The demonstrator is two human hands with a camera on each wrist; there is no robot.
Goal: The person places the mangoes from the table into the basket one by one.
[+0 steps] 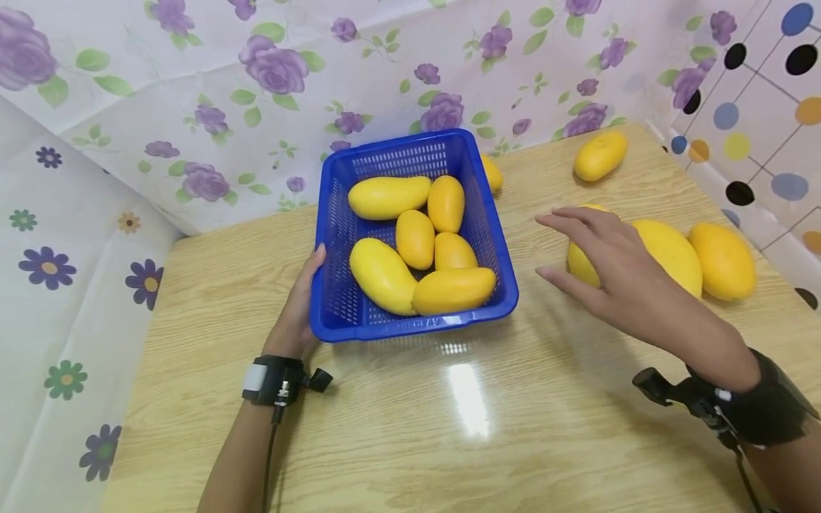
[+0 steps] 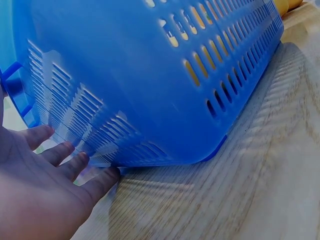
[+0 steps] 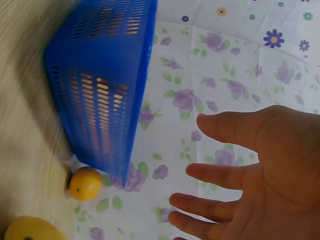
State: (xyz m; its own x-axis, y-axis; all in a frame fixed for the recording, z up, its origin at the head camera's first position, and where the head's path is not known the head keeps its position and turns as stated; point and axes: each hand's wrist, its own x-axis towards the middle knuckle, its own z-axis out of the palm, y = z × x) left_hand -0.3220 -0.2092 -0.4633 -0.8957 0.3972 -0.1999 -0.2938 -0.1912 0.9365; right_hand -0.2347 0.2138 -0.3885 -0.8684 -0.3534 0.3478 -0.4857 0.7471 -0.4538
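A blue plastic basket (image 1: 410,329) with slotted walls stands on the table, and several yellow mangoes (image 1: 382,276) lie inside it. My left hand (image 1: 298,306) is at the basket's left side. In the left wrist view the fingers (image 2: 75,162) of that hand stretch out against the slotted wall, low down near the table. Right of the basket, my right hand (image 1: 616,274) hovers with fingers spread and nothing in its grasp. Beneath and behind it are large yellow fruits (image 1: 670,256), partly hidden by the hand, and a mango (image 1: 723,261) beside them.
Farther back on the right lies another mango (image 1: 601,155). One more yellow fruit (image 3: 85,183) sits close by the basket's right wall. A flowered cloth (image 1: 385,71) hangs behind the wooden table (image 1: 410,442), and a dotted cloth (image 1: 737,142) borders the right side.
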